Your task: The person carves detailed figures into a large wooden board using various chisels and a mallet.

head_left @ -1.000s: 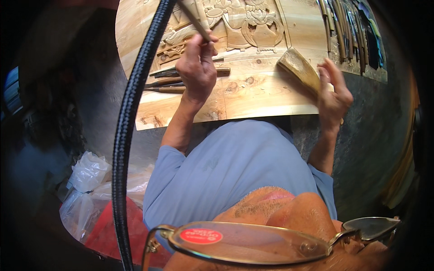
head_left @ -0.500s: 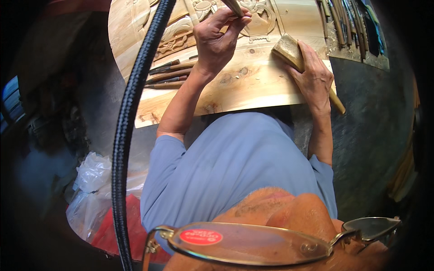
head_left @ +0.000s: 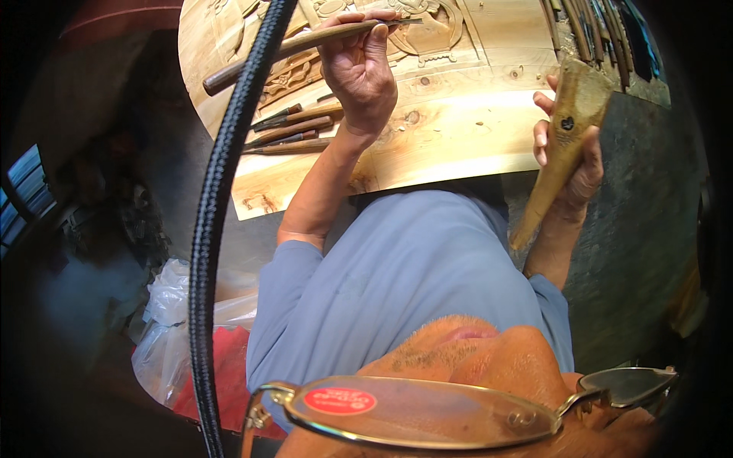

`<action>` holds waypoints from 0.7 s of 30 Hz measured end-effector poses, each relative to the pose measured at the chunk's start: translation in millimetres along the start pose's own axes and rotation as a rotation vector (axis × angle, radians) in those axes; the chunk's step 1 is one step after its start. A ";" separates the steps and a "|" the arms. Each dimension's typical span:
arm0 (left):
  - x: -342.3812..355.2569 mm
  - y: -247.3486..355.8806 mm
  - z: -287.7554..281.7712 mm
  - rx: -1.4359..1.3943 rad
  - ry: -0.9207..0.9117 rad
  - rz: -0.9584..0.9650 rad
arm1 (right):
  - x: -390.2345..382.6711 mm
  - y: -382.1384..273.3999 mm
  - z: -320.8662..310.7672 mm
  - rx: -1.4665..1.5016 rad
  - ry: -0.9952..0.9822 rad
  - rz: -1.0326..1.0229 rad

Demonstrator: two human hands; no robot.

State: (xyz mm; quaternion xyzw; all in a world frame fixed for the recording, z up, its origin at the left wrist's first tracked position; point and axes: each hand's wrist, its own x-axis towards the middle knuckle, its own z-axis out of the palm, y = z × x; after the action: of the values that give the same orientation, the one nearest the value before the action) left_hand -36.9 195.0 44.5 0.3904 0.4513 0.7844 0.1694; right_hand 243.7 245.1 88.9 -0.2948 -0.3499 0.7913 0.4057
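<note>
My left hand (head_left: 360,90) pinches a long carving chisel (head_left: 309,41) near its blade. The chisel lies nearly level above the board, wooden handle to the left, thin metal tip to the right. Beneath it is a pale wooden panel (head_left: 450,114) with a relief of a vase shape and scrollwork (head_left: 447,30) at its far part. My right hand (head_left: 584,175) is closed round a worn wooden mallet (head_left: 578,107), lifted at the panel's right edge. Its broad block head points up and away, and its tapered handle slants down toward me. Part of the chisel handle is behind a black cable.
Several chisels (head_left: 294,131) lie on the panel left of my left forearm. More tools (head_left: 592,34) are lined up on a surface at the far right. A black braided cable (head_left: 206,252) crosses the view. A clear plastic bag (head_left: 164,305) rests on something red at the lower left.
The chisel has turned from pointing away to lying nearly crosswise, its handle now to the left. My right hand has lifted the mallet off the panel and moved it right, turning its head away from me.
</note>
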 end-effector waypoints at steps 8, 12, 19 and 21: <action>-14.0 -17.2 -2.9 0.008 -0.113 -0.048 | 2.7 32.7 -24.3 -0.342 0.055 -0.112; -21.4 -23.4 -2.6 0.046 -0.148 -0.030 | 3.7 32.1 -18.4 -0.353 0.031 -0.057; -24.2 -26.6 -3.3 0.060 -0.181 -0.028 | 6.0 31.2 -18.5 -0.453 0.014 -0.021; -24.1 -26.0 -6.1 0.092 -0.194 -0.007 | 6.8 33.7 -20.1 -0.458 -0.002 -0.028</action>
State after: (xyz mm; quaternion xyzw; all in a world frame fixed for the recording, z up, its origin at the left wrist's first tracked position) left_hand -28.4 190.5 9.8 0.4703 0.4695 0.7209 0.1969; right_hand 240.7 242.9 49.3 -0.3736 -0.5249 0.6858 0.3385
